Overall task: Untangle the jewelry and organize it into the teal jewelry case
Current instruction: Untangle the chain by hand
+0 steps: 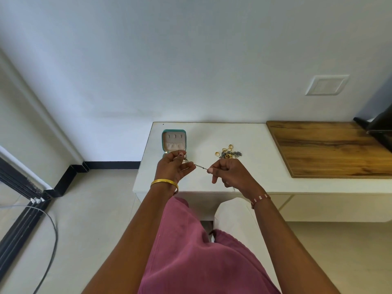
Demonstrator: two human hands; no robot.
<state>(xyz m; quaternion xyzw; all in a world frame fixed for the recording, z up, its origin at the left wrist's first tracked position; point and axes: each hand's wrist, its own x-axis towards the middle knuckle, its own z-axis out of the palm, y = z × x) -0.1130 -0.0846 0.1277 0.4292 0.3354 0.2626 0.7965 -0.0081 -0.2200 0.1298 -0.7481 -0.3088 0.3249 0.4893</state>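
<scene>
teal case [174, 141] open, lid upright | thin chain [200, 165] held taut | rings, tangled pile [230, 153] right of case

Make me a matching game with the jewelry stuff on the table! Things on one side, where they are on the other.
Things:
1. chain
2. teal jewelry case
3. gold rings
4. wooden board

Places:
A. standing open at the table's left
B. stretched between both hands
C. far right, flat on the table
D. loose pile in the middle of the table

Pairs: 1-B, 2-A, 3-D, 4-C
</scene>
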